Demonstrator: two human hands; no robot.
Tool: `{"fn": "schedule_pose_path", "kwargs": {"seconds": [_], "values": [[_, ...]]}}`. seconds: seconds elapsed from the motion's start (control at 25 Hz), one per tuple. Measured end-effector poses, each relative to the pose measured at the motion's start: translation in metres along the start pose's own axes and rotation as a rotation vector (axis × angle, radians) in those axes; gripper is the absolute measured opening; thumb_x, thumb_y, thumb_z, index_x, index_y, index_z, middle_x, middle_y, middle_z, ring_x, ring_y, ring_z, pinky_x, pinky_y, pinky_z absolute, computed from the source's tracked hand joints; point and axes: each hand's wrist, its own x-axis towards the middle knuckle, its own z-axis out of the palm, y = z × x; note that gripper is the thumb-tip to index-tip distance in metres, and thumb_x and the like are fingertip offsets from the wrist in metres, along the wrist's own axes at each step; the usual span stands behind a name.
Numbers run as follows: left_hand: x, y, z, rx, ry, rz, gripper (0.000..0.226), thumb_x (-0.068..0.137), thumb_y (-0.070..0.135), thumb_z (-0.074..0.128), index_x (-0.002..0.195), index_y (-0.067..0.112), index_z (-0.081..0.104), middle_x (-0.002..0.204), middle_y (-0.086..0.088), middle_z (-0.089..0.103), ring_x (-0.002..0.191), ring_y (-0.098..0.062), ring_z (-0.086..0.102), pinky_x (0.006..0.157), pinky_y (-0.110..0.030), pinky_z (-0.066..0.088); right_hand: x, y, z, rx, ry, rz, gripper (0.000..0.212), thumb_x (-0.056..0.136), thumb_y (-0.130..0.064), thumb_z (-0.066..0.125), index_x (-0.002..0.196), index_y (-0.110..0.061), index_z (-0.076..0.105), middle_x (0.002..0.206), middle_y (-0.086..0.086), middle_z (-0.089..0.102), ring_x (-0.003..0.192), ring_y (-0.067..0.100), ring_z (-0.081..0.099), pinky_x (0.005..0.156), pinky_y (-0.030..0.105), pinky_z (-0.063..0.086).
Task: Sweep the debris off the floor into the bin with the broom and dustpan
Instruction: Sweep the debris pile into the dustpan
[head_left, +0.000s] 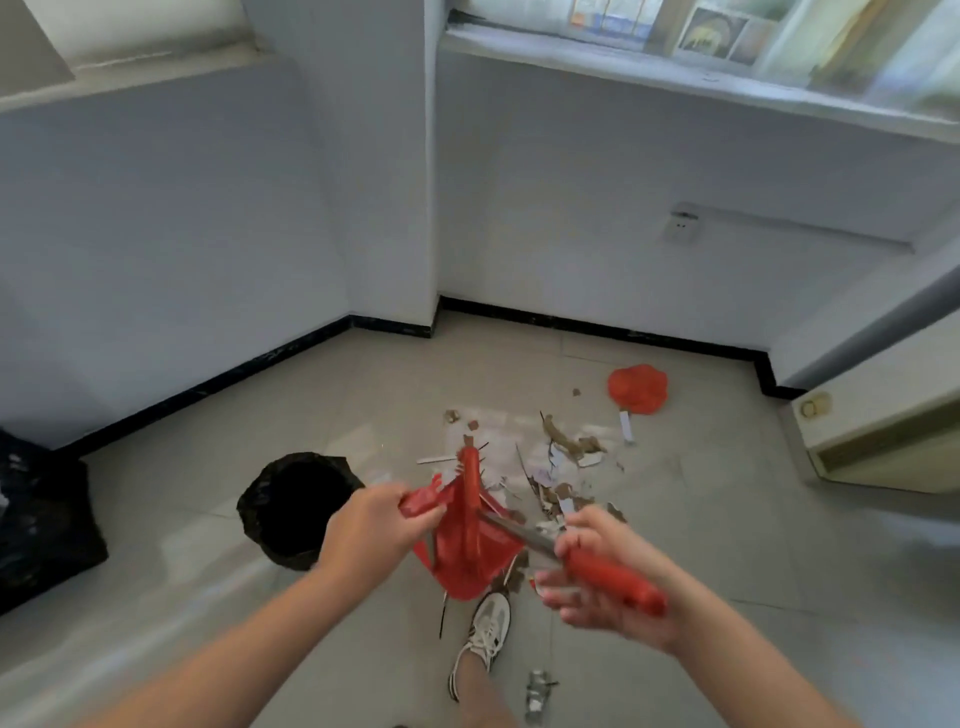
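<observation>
My left hand (375, 525) grips the red dustpan (470, 540), my right hand (605, 569) loosely cups the broom (597, 564) by its red handle, above scattered debris (563, 467) beside the black-lined bin (296, 506).

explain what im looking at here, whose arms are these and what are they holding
This is one picture from a camera worn on a person's head, looking down at their own bare arms. The left hand grips the red dustpan. The right hand holds the red broom handle. Debris, scraps of paper and cardboard, lies on the tiled floor ahead. A bin lined with a black bag stands to the left, and a red bag lies farther off. One shoe shows below.
</observation>
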Motion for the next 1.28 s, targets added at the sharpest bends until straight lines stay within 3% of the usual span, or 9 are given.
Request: {"fn": "schedule_pose_path", "kwargs": {"seconds": [0.16, 0.28, 0.48, 0.6, 0.72, 0.84, 1.08, 1.2, 1.28], "values": [[-0.061, -0.071, 0.02, -0.081, -0.216, -0.098, 0.038, 0.077, 0.048, 0.067, 0.055, 0.025, 0.046, 0.046, 0.005, 0.052, 0.036, -0.007, 0.05, 0.044, -0.032, 0.04, 0.016, 0.094, 0.028, 0.184, 0.049, 0.152, 0.044, 0.083, 0.01, 0.059, 0.121, -0.008, 0.045, 0.061, 0.015, 0.052, 0.038, 0.012, 0.045, 0.029, 0.017, 0.037], [-0.081, -0.091, 0.024, -0.197, -0.133, -0.258, 0.046, 0.079, 0.039, 0.068, 0.053, 0.015, 0.039, 0.038, -0.001, 0.042, 0.032, -0.019, 0.05, 0.038, -0.031, 0.035, 0.004, 0.116, 0.04, 0.216, 0.035, 0.221, 0.038, 0.083, 0.015, 0.055, 0.11, -0.007, 0.041, 0.059, 0.012, 0.048, 0.036, 0.012, 0.043, 0.027, 0.016, 0.033], [-0.084, -0.104, 0.004, -0.125, -0.056, -0.236, 0.053, 0.078, 0.035, 0.073, 0.052, 0.014, 0.032, 0.048, -0.002, 0.034, 0.044, -0.021, 0.039, 0.046, -0.035, 0.032, -0.019, 0.128, 0.035, -0.158, 0.039, 0.177, 0.058, 0.082, 0.015, 0.057, 0.134, -0.006, 0.041, 0.052, 0.01, 0.047, 0.037, 0.015, 0.042, 0.032, 0.02, 0.034], [-0.076, -0.085, -0.005, -0.155, -0.03, -0.2, 0.05, 0.08, 0.035, 0.072, 0.055, 0.014, 0.034, 0.046, 0.0, 0.033, 0.039, -0.02, 0.037, 0.042, -0.033, 0.035, -0.014, 0.126, 0.023, -0.302, 0.144, 0.045, 0.073, 0.08, 0.01, 0.061, 0.138, -0.026, 0.037, 0.049, 0.008, 0.051, 0.038, 0.017, 0.046, 0.035, 0.023, 0.04], [-0.061, -0.054, -0.005, -0.202, -0.223, -0.269, 0.033, 0.084, 0.038, 0.064, 0.077, 0.012, 0.045, 0.048, -0.005, 0.054, 0.031, -0.018, 0.049, 0.033, -0.023, 0.034, -0.008, 0.135, 0.005, -0.353, 0.262, -0.046, 0.064, 0.081, -0.001, 0.065, 0.127, -0.036, 0.039, 0.057, 0.01, 0.051, 0.039, 0.018, 0.048, 0.038, 0.025, 0.044], [-0.039, -0.016, 0.004, -0.323, -0.297, -0.342, 0.021, 0.084, 0.032, 0.056, 0.104, 0.029, 0.051, 0.05, -0.008, 0.058, 0.032, -0.02, 0.047, 0.035, -0.021, 0.034, 0.006, 0.122, -0.039, -0.292, 0.401, -0.047, 0.027, 0.088, -0.012, 0.062, 0.111, -0.004, 0.049, 0.061, 0.005, 0.045, 0.038, 0.011, 0.039, 0.036, 0.02, 0.033], [0.042, 0.092, 0.032, -0.46, -0.153, -0.247, 0.007, 0.082, 0.001, 0.056, 0.08, 0.001, 0.062, 0.035, 0.007, 0.037, 0.031, -0.009, 0.029, 0.033, -0.018, 0.027, 0.046, 0.025, -0.156, -0.303, 0.598, -0.132, 0.012, 0.09, -0.012, 0.057, 0.081, -0.009, 0.05, 0.051, 0.005, 0.04, 0.032, 0.012, 0.033, 0.034, 0.016, 0.028], [0.094, 0.137, 0.056, -0.409, -0.167, -0.171, 0.018, 0.08, -0.004, 0.059, 0.067, 0.008, 0.061, 0.037, 0.012, 0.042, 0.037, -0.004, 0.033, 0.039, -0.015, 0.028, 0.078, -0.033, -0.227, -0.343, 0.664, -0.141, 0.019, 0.089, -0.014, 0.057, 0.074, -0.011, 0.048, 0.051, 0.007, 0.041, 0.032, 0.015, 0.034, 0.035, 0.018, 0.031], [0.136, 0.158, 0.071, -0.316, -0.198, -0.058, 0.017, 0.08, 0.0, 0.063, 0.079, 0.015, 0.071, 0.044, 0.012, 0.048, 0.041, -0.004, 0.039, 0.042, -0.013, 0.029, 0.1, -0.078, -0.27, -0.349, 0.733, -0.14, 0.02, 0.091, -0.016, 0.056, 0.074, -0.011, 0.047, 0.051, 0.007, 0.039, 0.03, 0.015, 0.034, 0.034, 0.017, 0.031]]}}
